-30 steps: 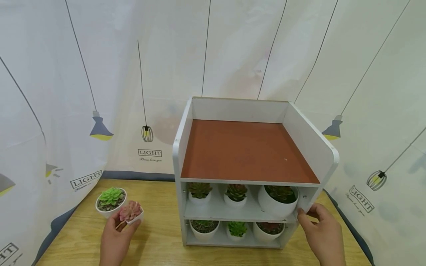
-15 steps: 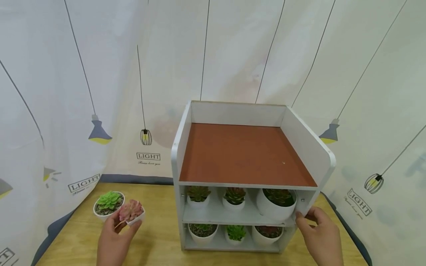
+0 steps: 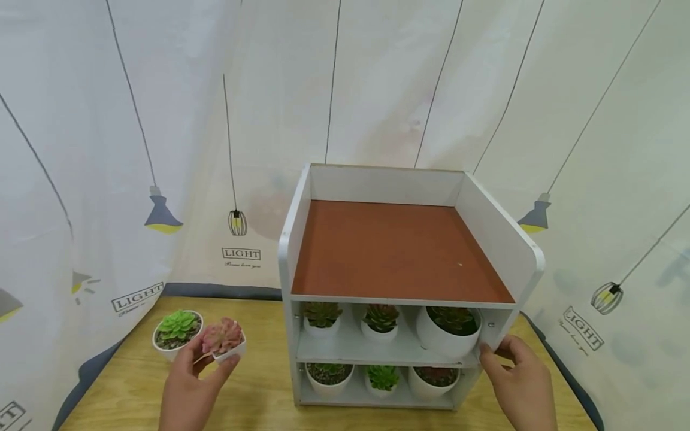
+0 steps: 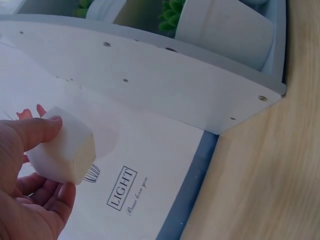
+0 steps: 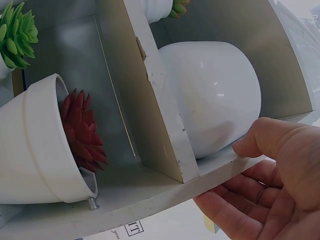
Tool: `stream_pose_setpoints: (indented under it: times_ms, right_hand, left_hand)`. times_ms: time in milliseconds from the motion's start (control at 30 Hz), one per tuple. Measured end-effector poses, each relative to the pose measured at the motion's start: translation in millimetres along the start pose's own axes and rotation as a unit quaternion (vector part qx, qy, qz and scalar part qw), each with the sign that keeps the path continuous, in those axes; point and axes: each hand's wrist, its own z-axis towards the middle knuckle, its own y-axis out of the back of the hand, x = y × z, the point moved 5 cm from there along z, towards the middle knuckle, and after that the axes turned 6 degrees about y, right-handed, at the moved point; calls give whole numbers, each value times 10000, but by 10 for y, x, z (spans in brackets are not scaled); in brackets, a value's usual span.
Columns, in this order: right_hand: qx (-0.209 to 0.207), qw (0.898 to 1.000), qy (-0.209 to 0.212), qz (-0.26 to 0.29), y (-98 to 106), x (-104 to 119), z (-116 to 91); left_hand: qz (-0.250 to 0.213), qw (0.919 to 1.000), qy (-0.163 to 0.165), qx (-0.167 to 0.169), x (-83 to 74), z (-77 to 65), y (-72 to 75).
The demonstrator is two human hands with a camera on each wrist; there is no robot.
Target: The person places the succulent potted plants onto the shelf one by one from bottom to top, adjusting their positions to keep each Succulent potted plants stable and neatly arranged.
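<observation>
My left hand [image 3: 188, 386] holds a pink artificial succulent [image 3: 222, 336] in a small white angular pot [image 4: 62, 150], raised above the table. Thumb and fingers grip the pot from both sides. At the right, my right hand [image 3: 520, 383] pinches the right side panel of a white two-tier shelf [image 3: 498, 239], thumb at the front edge and fingers outside. Close to that thumb, a large round white pot [image 5: 212, 95] sits on the upper tier. In the right wrist view, a white pot with a red succulent [image 5: 82, 132] stands on the lower tier.
A green succulent in a white pot [image 3: 178, 329] stands on the wooden table [image 3: 259, 341] at the left. Several potted succulents fill both shelf tiers, among them a bright green one [image 3: 382, 374]. Behind hangs a pale curtain [image 3: 377, 78] printed with lamps.
My left hand has shifted slightly right with the pink succulent, which now sits farther from the green one. The right hand keeps its hold on the shelf panel.
</observation>
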Motion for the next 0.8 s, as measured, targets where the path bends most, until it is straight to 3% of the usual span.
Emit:
stream_pose_setpoints:
  times_ms: [333, 633, 800]
  right_hand:
    - [68, 9999, -71, 28, -5, -13, 3]
    - [0, 9999, -115, -34, 4, -19, 13]
    - [-22, 9999, -121, -8, -12, -1, 13]
  left_hand:
    - [-36, 9991, -382, -202, -207, -181, 29]
    - [-135, 9988, -446, 126, -406, -335, -8]
    - [-214, 9962, -848, -7, -554, -438, -16]
